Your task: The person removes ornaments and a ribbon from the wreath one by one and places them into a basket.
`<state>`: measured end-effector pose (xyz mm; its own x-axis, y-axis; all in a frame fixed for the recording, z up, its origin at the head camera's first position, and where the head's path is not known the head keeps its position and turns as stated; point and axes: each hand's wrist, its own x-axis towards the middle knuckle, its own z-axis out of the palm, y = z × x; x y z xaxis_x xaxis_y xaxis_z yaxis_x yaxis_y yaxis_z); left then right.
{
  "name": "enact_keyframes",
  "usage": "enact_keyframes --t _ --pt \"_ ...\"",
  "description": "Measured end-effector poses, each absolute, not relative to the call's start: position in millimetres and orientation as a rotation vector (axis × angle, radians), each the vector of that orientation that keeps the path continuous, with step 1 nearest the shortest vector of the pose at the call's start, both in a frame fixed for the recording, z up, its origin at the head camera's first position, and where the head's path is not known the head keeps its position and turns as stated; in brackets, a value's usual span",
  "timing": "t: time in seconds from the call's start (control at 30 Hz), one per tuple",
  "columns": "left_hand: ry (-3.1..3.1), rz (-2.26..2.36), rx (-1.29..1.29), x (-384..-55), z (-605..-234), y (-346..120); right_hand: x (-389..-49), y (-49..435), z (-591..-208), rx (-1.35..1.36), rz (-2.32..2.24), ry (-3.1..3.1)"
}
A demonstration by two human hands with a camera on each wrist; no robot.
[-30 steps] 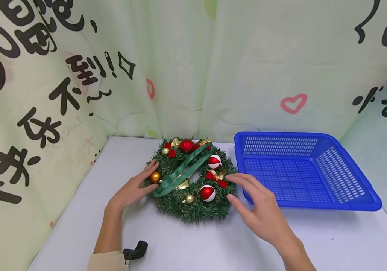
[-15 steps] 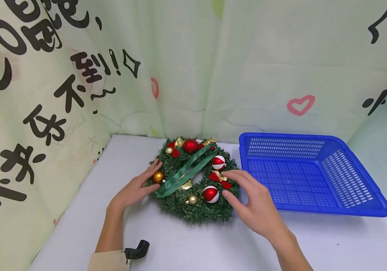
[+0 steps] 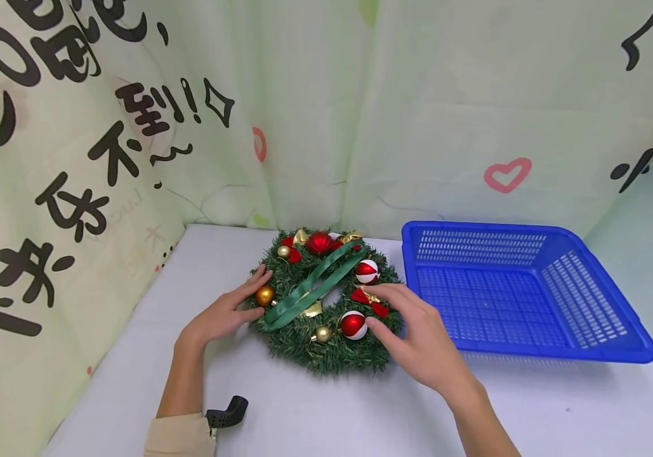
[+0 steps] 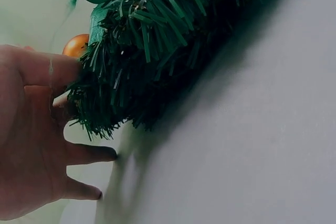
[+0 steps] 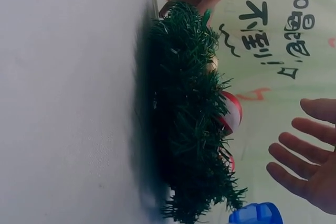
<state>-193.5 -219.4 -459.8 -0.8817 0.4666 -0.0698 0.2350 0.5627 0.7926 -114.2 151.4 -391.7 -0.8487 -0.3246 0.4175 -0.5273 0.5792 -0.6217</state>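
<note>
A green Christmas wreath (image 3: 326, 355) lies flat on the white table, decked with baubles, bows and a green ribbon (image 3: 283, 313) crossing its middle. My left hand (image 3: 217, 320) rests at its left edge, fingers extended around an orange-gold bauble (image 3: 265, 295). In the left wrist view two fingers of that hand (image 4: 37, 129) spread down to the tabletop beside the wreath. My right hand (image 3: 429, 339) hovers above the wreath's right side, thumb and forefinger apart near a red-and-white bauble (image 3: 353, 325) and a red bow (image 3: 380, 309). The right wrist view shows this hand (image 5: 310, 166) with loose, spread fingers.
To the right of the wreath stands a blue plastic basket (image 3: 554, 353) with perforated walls. Pale printed curtains (image 3: 417, 127) hang behind and along both sides. A black curved piece (image 3: 229, 412) projects from the left wrist above the table (image 3: 303, 419).
My right hand has moved left and inward over the wreath, closer to the red-and-white bauble and bow. The left hand stays at the wreath's left edge. The head view has shifted slightly.
</note>
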Motion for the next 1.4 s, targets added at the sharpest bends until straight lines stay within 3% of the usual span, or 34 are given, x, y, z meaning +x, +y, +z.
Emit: enact_keyframes --t 1.4 --pt "2.466 1.292 0.59 -197.4 -465.8 -222.4 -125.9 135.5 -423.9 0.5 1.525 -2.778"
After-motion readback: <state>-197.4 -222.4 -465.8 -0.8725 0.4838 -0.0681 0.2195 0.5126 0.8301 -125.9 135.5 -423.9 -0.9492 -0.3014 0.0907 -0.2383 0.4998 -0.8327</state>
